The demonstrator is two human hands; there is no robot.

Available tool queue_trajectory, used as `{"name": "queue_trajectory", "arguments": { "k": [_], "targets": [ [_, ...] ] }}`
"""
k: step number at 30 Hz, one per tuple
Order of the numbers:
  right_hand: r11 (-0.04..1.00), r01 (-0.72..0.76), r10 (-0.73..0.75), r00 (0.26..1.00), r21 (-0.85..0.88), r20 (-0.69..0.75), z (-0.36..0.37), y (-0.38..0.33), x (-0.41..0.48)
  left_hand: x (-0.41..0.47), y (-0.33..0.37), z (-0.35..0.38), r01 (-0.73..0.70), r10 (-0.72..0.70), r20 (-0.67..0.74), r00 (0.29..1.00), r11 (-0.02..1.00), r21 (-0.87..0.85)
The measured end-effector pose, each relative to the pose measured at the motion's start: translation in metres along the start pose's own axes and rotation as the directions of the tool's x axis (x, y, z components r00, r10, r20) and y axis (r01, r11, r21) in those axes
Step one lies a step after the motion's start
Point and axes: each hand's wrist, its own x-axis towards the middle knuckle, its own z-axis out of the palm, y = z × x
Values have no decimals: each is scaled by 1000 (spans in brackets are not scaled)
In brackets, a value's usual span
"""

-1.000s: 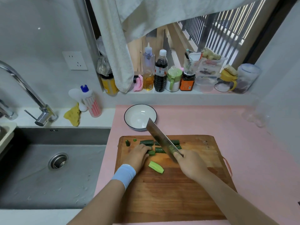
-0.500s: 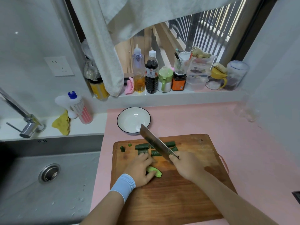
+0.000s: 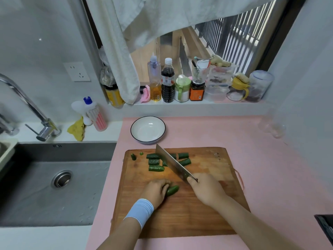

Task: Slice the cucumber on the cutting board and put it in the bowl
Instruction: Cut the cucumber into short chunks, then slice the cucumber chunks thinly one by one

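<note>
Dim, flat daylight from the window (image 3: 225,42) behind the curtain (image 3: 144,20); soft shadows only. Wide-angle bends the faucet (image 3: 27,105) and wall edges. Slight softness overall, corners smeared, no harsh glare.

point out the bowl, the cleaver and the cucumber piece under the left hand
bowl (image 3: 134,130), head view, bare left rim
cleaver (image 3: 173,164), head view, middle of the blade
cucumber piece (image 3: 172,190), head view, exposed right end beside the fingers

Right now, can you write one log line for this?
step: slicing | left hand: holds cucumber piece | right hand: grips knife | board: cut pieces | bowl: empty
</note>
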Motion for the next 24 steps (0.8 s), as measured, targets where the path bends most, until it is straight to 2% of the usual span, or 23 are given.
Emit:
{"name": "queue_trajectory", "arguments": {
  "k": [4, 9, 11, 15, 17, 20, 24],
  "targets": [
    [999, 22, -22, 1000, -34, -1, 0, 16, -14, -11, 9, 5, 97, -98, -59, 993, 995, -18],
    [997, 32, -30, 999, -65, 27, 2, 32, -23, -21, 24, 10, 115, -103, -164, 981, 991, 67],
    [995, 48, -46, 999, -90, 29, 2, 36, -25, -24, 30, 9, 84, -70, -123, 990, 989, 118],
    [992, 65, -61, 997, -111, 38, 2, 42, -27, -32, 32, 9, -6, -1, 45, 999, 987, 161],
    [991, 66, -62, 997, -112, 38, 3, 44, -30, -37, 30, 14, -25, 9, 75, 997, 977, 213],
    [994, 58, -56, 998, -95, 30, 6, 44, -33, -40, 27, 17, 15, -18, 8, 1000, 969, 245],
    [995, 38, -37, 999, -95, 20, 10, 32, -35, -37, 26, 6, 85, -77, -58, 995, 983, 162]
  ]
}}
